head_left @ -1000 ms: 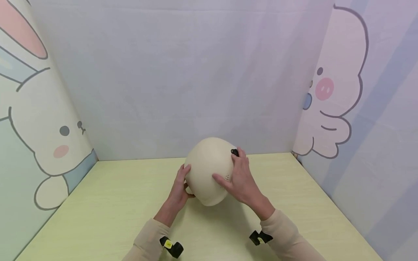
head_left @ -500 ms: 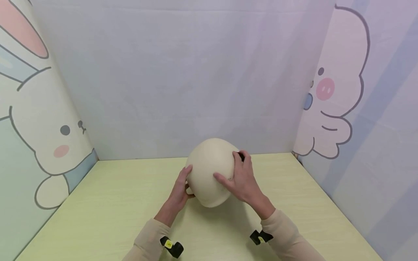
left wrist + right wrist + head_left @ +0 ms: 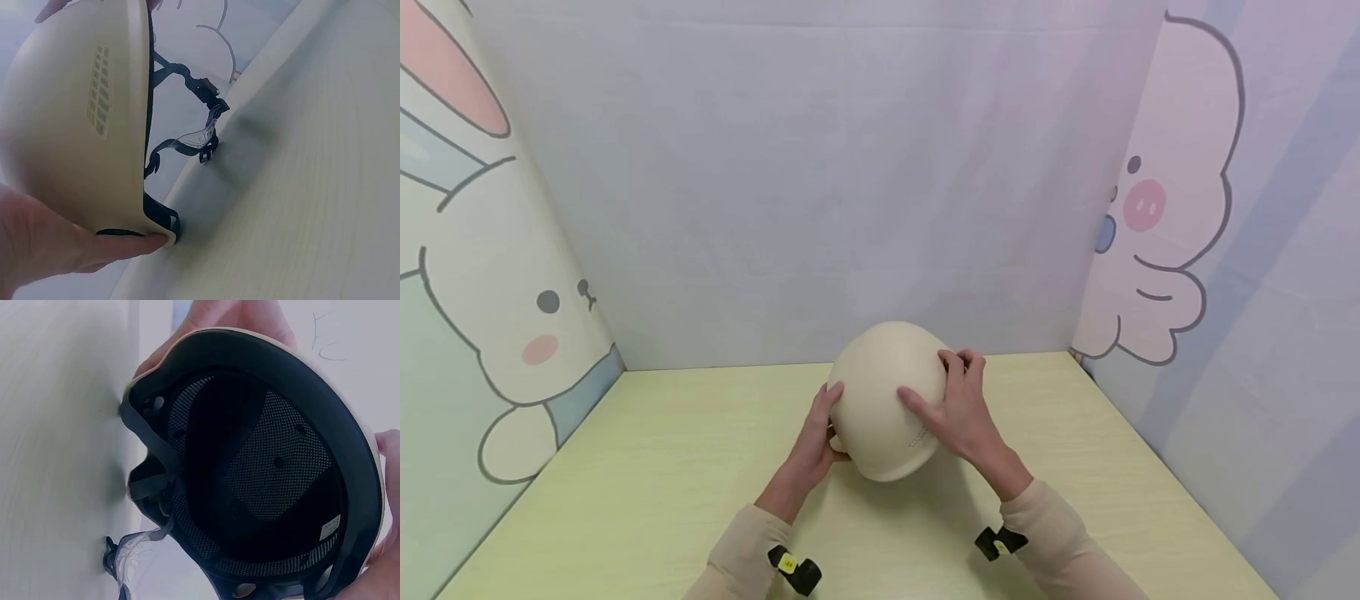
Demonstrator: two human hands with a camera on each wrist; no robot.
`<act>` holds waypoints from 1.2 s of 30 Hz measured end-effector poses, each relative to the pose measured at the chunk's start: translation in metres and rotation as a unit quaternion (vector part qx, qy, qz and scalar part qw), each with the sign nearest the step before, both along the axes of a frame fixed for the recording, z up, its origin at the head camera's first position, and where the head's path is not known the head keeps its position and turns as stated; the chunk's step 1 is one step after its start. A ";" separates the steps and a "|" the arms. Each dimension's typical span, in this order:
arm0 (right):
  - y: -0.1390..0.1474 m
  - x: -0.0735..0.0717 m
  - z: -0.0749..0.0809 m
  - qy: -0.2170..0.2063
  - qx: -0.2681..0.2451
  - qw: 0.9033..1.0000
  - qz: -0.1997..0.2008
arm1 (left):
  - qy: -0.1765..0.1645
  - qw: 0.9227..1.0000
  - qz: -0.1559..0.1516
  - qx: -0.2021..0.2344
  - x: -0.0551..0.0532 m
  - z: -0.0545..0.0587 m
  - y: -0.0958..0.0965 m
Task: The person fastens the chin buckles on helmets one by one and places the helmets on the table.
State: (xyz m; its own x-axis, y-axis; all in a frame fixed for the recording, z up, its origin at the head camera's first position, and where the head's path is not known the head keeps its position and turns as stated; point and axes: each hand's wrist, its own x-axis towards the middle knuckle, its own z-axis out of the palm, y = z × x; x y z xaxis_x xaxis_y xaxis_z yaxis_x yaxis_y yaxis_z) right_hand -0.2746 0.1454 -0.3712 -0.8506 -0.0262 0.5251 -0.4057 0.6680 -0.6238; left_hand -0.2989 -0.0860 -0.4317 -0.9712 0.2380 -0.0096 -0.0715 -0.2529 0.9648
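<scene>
A cream helmet point(image 3: 880, 400) is held up just over the table by both hands. My left hand point(image 3: 811, 437) grips its left side, thumb on the outer shell and fingers at the lower rim. On the other side my right hand point(image 3: 964, 412) holds it, thumb on the shell and fingers curled over the far edge. In the left wrist view, a black chin strap point(image 3: 181, 72) hangs below the rim, with a clear chin piece point(image 3: 197, 137). The right wrist view shows the black mesh lining point(image 3: 275, 469) inside the helmet.
The pale yellow-green table point(image 3: 685, 467) reaches back to a plain grey curtain point(image 3: 850, 183). Printed cartoon panels stand to the left point(image 3: 490, 333) and right point(image 3: 1165, 250). Small black cameras sit at both sleeves.
The helmet has turned a little in my hands and shifted slightly right and down. My right hand has shifted with it, and the vent slots now show below its thumb.
</scene>
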 end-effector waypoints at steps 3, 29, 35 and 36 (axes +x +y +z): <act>-0.001 0.000 0.000 -0.004 -0.011 1.000 -0.002 | 0.001 1.000 0.001 -0.001 0.000 0.000 0.000; -0.004 -0.006 -0.009 -0.058 -0.180 0.982 -0.025 | 0.005 1.000 0.019 -0.009 0.002 0.005 0.001; -0.005 -0.006 -0.014 -0.059 -0.222 0.972 -0.042 | 0.000 1.000 0.022 -0.011 0.003 0.005 0.001; -0.005 -0.006 -0.014 -0.058 -0.224 0.972 -0.043 | 0.001 1.000 0.021 -0.012 0.003 0.004 0.001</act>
State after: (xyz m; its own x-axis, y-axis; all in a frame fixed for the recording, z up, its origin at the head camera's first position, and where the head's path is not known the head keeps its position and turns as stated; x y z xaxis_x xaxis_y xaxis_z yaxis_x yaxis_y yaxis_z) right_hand -0.2803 0.1402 -0.3852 -0.8935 0.2578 0.3676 -0.2697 0.3464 -0.8985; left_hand -0.2961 -0.0853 -0.4273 -0.9804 0.1966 -0.0139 -0.0602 -0.2319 0.9709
